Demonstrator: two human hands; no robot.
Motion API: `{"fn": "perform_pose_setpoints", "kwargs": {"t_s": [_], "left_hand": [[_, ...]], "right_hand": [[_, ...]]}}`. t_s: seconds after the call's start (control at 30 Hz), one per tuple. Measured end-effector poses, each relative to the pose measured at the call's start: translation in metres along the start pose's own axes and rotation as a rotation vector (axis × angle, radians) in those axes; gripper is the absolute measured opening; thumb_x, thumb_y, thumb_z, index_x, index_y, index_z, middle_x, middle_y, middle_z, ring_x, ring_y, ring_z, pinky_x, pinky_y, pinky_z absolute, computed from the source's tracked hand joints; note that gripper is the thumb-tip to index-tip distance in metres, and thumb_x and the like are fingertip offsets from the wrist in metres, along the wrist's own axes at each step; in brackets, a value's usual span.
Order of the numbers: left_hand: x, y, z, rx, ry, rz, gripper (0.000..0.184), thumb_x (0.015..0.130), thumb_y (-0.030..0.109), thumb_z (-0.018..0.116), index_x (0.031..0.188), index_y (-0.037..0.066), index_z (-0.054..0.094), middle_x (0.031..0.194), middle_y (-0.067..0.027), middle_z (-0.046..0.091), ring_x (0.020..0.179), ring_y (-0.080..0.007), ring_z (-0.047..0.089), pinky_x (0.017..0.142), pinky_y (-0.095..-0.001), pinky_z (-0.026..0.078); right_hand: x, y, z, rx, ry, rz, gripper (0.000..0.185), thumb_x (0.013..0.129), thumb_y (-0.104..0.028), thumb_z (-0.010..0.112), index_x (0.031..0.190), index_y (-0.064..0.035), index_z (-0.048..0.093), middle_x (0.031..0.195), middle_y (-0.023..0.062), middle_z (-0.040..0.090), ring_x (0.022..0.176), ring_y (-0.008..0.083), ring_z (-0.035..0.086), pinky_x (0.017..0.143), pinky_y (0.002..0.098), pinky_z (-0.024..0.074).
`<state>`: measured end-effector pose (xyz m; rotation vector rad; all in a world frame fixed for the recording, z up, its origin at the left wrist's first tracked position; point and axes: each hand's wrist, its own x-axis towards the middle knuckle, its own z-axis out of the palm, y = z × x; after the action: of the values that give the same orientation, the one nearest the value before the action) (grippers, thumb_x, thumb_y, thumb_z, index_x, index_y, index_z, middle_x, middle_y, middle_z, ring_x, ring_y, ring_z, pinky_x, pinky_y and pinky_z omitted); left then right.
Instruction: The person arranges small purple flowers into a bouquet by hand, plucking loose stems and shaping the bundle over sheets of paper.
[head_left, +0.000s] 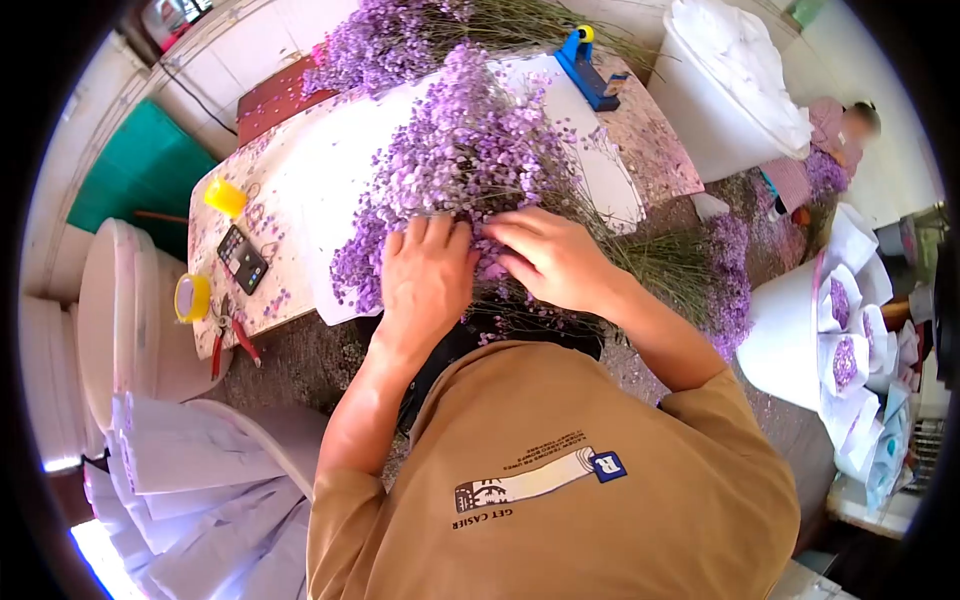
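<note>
A large bunch of small purple flowers point(470, 150) on thin green stems lies across the table in front of me. My left hand point(430, 268) presses into its near side, fingers closed round the blossoms, their tips partly hidden. Just to its right, my right hand point(556, 258) has its bent fingers and thumb on the same flowers, close to my left fingers. Beneath the bunch lies white sheet paper point(335, 165). More green stems point(655, 255) stretch out to the right under my right forearm.
On the table's left are a phone point(242, 260), yellow tape rolls point(225, 198) and red-handled pliers point(241, 340). A blue tape dispenser point(590, 75) stands at the back right. White bins point(715, 110) surround the table. Another person point(815, 155) is at the far right.
</note>
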<state>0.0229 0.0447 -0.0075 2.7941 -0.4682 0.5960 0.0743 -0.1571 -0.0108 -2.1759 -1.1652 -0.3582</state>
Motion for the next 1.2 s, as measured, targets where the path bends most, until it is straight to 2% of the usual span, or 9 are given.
{"fn": "perform_pose_setpoints", "kwargs": {"t_s": [0.2,0.4,0.5,0.67,0.77,0.83,0.93,1.13,1.2], "left_hand": [[-0.034,-0.001,-0.004,0.056,0.003,-0.085,0.029,0.086,0.020,0.074,0.112,0.007,0.069,0.109,-0.0070,0.063,0.096,-0.0269,0.059,0.079,-0.0408,0.042],[-0.055,-0.004,0.001,-0.082,0.110,-0.161,0.028,0.085,0.015,0.074,0.111,0.006,0.070,0.109,-0.0069,0.067,0.095,-0.0273,0.062,0.079,-0.0408,0.043],[-0.054,-0.007,0.003,-0.110,0.145,-0.195,0.024,0.086,0.011,0.072,0.109,0.005,0.070,0.108,-0.0080,0.070,0.094,-0.0277,0.063,0.079,-0.0406,0.043],[-0.054,-0.007,0.004,-0.141,0.150,-0.215,0.023,0.086,0.009,0.070,0.108,0.005,0.069,0.106,-0.0084,0.071,0.093,-0.0280,0.064,0.078,-0.0408,0.044],[-0.054,-0.008,0.004,-0.147,0.151,-0.228,0.022,0.086,0.008,0.070,0.108,0.005,0.069,0.106,-0.0082,0.071,0.092,-0.0281,0.064,0.079,-0.0408,0.044],[-0.055,-0.009,0.003,-0.151,0.153,-0.223,0.026,0.086,0.007,0.069,0.112,0.006,0.069,0.104,-0.0078,0.072,0.091,-0.0279,0.064,0.078,-0.0406,0.044],[-0.052,-0.005,0.001,-0.175,0.156,-0.289,0.031,0.087,0.006,0.068,0.118,0.006,0.068,0.099,-0.0070,0.072,0.088,-0.0272,0.065,0.078,-0.0399,0.044],[-0.046,-0.015,0.011,-0.256,0.133,-0.362,0.036,0.088,0.006,0.067,0.124,0.005,0.067,0.087,-0.0080,0.072,0.071,-0.0247,0.064,0.073,-0.0391,0.046],[-0.047,-0.024,0.017,-0.296,0.156,-0.368,0.034,0.089,0.008,0.067,0.122,0.002,0.067,0.085,-0.0104,0.072,0.067,-0.0222,0.065,0.068,-0.0371,0.049]], "right_hand": [[0.020,0.031,0.012,-0.081,0.103,-0.002,0.071,0.097,-0.021,0.064,0.152,0.0065,0.027,0.155,0.0289,0.037,0.142,0.0427,0.040,0.118,0.0467,0.0358],[0.025,0.031,0.006,0.223,0.128,0.145,0.054,0.095,-0.010,0.064,0.146,-0.0033,0.044,0.138,0.0214,0.055,0.125,0.0373,0.058,0.103,0.0425,0.0490],[0.022,0.034,0.017,0.113,0.151,0.080,0.029,0.087,-0.009,0.072,0.116,-0.0069,0.067,0.109,0.0140,0.069,0.099,0.0337,0.066,0.084,0.0426,0.0543],[0.025,0.029,0.029,-0.046,0.055,0.057,0.034,0.082,-0.017,0.079,0.112,-0.0051,0.069,0.089,0.0132,0.069,0.083,0.0332,0.067,0.074,0.0442,0.0528],[0.023,0.037,0.039,-0.074,0.077,0.063,0.038,0.083,-0.018,0.080,0.114,-0.0023,0.068,0.086,0.0141,0.070,0.079,0.0309,0.069,0.074,0.0419,0.0536],[0.023,0.041,0.036,0.396,-0.134,0.334,0.038,0.084,-0.018,0.080,0.115,0.0000,0.067,0.090,0.0144,0.071,0.080,0.0264,0.070,0.074,0.0380,0.0544],[0.029,0.050,0.031,0.520,-0.229,0.394,0.034,0.085,-0.016,0.080,0.112,0.0017,0.068,0.090,0.0142,0.071,0.080,0.0232,0.070,0.074,0.0349,0.0547],[0.028,0.048,0.042,0.373,-0.118,0.263,0.018,0.088,-0.012,0.077,0.100,0.0009,0.071,0.084,0.0052,0.067,0.076,0.0113,0.061,0.071,0.0291,0.0510],[0.025,0.047,0.047,0.740,0.023,0.534,0.014,0.090,-0.009,0.074,0.098,0.0012,0.071,0.087,0.0017,0.066,0.078,0.0090,0.061,0.071,0.0265,0.0501]]}}
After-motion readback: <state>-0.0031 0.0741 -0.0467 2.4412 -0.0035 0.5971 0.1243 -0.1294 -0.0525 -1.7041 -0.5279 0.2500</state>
